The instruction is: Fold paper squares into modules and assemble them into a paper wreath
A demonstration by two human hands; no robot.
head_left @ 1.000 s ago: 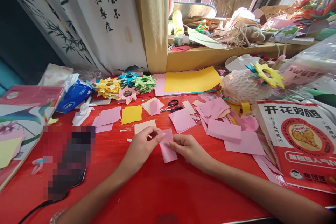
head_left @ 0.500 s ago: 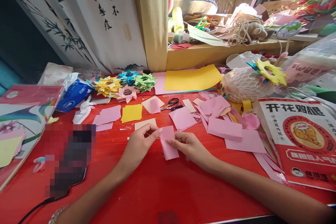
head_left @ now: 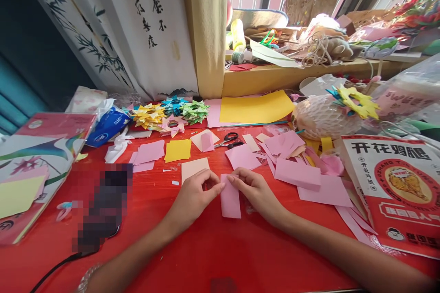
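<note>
A narrow folded strip of pink paper (head_left: 230,202) stands lengthwise between my hands, above the red tabletop (head_left: 192,256). My left hand (head_left: 198,194) pinches its upper left edge between thumb and finger. From the other side, my right hand (head_left: 256,191) grips the upper right part, its thumb lying across the paper. Just beyond my left hand lies a pale peach square (head_left: 194,168). Pink squares (head_left: 242,156) rest past my right hand, close to black-handled scissors (head_left: 231,139). A yellow square (head_left: 178,150) sits farther left.
Pink paper pieces (head_left: 297,174) are piled to the right, beside a printed paper bag (head_left: 395,183). Folded paper stars (head_left: 172,112) and a blue tissue pack (head_left: 108,127) stand at the back left. A blurred dark device (head_left: 105,210) with a cable lies left, near a book (head_left: 51,155).
My right hand has moved up the pink paper, from its middle to the top edge. The paper now looks straighter. The whole view has shifted slightly.
</note>
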